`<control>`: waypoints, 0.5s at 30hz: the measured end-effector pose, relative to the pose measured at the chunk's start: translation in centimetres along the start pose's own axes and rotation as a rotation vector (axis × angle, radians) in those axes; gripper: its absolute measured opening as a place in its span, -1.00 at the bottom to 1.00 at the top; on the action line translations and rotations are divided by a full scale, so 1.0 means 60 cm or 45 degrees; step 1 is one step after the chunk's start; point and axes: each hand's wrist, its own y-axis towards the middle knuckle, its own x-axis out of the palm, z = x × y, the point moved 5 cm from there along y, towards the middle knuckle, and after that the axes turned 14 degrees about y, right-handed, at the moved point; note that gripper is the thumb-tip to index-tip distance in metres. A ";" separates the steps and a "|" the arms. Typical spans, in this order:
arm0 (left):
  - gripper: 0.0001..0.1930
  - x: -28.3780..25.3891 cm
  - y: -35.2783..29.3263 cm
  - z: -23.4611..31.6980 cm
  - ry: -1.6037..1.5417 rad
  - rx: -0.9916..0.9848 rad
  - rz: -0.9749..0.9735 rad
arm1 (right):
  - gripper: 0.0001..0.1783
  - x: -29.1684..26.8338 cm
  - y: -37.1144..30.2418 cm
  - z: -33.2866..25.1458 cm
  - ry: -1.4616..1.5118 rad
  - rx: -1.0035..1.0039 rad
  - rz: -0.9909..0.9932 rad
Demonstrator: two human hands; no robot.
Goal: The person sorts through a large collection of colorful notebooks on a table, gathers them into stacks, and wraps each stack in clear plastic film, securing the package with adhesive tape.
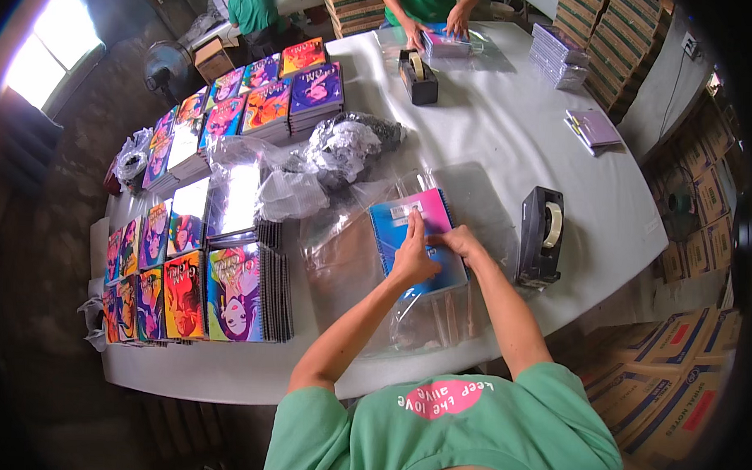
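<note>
Along the left edge of the white-covered table (470, 139) stand stacks of spiral-bound notebooks with multicoloured illustrated covers (183, 294). To their right, towards the middle of the surface, lies a crumpled heap of clear plastic wrapping (338, 147). Flat clear plastic sleeves (338, 254) are spread towards the near edge.

The left hand (415, 257) is unclenched, laid on the cover of a blue-and-pink spiral-bound notebook (389, 233), with extended fingers reaching towards a white label (405, 211). That notebook lies over the sleeves, inward from the middle of the near edge; whether it is inside one cannot be told.

At the far edge, a co-worker's two hands (458, 21) touch a plastic-wrapped bundle (445, 45), a black tape dispenser (419, 79) standing just nearer.

The right hand (460, 242) has bent fingers touching the notebook's right side; whether they grip it cannot be told. Further right, towards the near right corner, stands a second black tape dispenser (541, 241), apart from the hand.
</note>
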 end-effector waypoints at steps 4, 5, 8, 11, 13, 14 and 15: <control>0.25 0.017 0.009 -0.003 0.104 -0.046 -0.031 | -0.52 -0.005 0.006 0.003 -0.044 -0.093 0.024; 0.26 0.018 0.010 0.001 0.057 -0.035 -0.056 | -0.53 -0.009 0.011 0.004 -0.097 -0.130 0.057; 0.31 0.011 0.007 0.016 -0.128 -0.045 -0.162 | -0.52 -0.017 0.015 0.003 -0.367 -0.219 0.183; 0.43 0.015 0.009 0.010 -0.336 0.016 -0.152 | -0.27 0.010 -0.029 -0.037 -0.737 -0.352 0.307; 0.48 0.029 0.006 0.001 -0.625 0.079 -0.182 | 0.00 0.005 -0.019 -0.015 -0.523 -0.460 0.227; 0.50 0.026 0.005 0.002 -0.697 0.095 -0.187 | 0.15 0.005 -0.014 -0.012 -0.407 -0.522 0.185; 0.52 0.024 0.002 0.001 -0.769 0.107 -0.192 | 0.18 0.005 -0.007 -0.007 -0.352 -0.524 0.140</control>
